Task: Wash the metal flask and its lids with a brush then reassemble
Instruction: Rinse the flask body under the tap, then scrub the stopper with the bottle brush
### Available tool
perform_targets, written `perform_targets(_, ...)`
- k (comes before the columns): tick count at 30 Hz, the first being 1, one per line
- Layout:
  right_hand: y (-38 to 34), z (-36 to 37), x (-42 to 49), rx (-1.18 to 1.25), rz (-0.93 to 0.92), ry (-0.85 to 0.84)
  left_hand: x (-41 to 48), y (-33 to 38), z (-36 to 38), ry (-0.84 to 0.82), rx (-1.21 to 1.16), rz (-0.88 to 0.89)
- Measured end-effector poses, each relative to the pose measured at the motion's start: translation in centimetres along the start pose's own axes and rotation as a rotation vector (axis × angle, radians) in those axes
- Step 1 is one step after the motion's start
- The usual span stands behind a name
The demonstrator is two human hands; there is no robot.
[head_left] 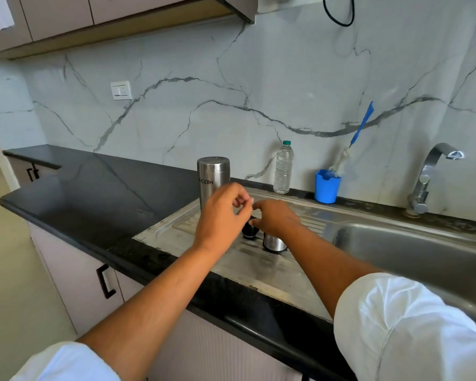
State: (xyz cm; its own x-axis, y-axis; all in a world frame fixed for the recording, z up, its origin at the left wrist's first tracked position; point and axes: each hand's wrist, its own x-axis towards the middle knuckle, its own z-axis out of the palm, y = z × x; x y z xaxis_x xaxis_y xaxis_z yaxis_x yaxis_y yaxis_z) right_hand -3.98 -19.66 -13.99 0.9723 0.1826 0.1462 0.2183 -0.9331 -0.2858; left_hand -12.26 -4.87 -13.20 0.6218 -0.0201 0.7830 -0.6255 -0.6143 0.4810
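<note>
The steel flask (213,174) stands upside down at the back of the drainboard (253,273), its printed name inverted. Just in front of it my left hand (222,215) hovers with fingers loosely curled, holding nothing and hiding the flask's lower part. A small black inner lid (249,231) and a steel outer cap (274,242) sit side by side on the drainboard. My right hand (276,217) is over both lids, with its thumb and forefinger spread just above the black lid. The bottle brush (341,162) with a blue handle stands in a blue cup (326,189).
A plastic water bottle (283,169) stands against the marble wall beside the blue cup. The steel sink basin (412,251) lies to the right, with the tap (429,174) behind it. Black countertop (94,193) stretches to the left.
</note>
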Motion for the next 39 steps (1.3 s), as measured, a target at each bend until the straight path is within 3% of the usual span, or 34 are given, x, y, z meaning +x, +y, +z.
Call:
perform_targets(3,0.0,0.6,1.1,-0.003,-0.015,-0.002,-0.7,-0.7,0.3,-0.066,0.035,0.011)
perform_targets(18,0.2,1.8,2.8,0.036,-0.018,-0.03,-1.1,-1.1,-0.2,-0.027,0.02,-0.002)
perform_targets(24,1.7,-0.9,1.5,0.434,-0.009,0.126,-0.5,0.8,0.7,-0.022,-0.015,-0.006)
perform_targets(27,4.8,-4.7,0.3,0.61,0.009,0.1,0.4,1.5,2.6,-0.023,-0.067,-0.065)
perform_targets(34,13.2,-10.9,-4.0,0.597,0.109,0.093,2.0,4.5,12.0,-0.382,-0.37,-0.412)
perform_targets(39,17.2,-12.7,-5.9,0.536,0.164,0.077,2.9,6.5,17.4,-0.504,-0.57,-0.444)
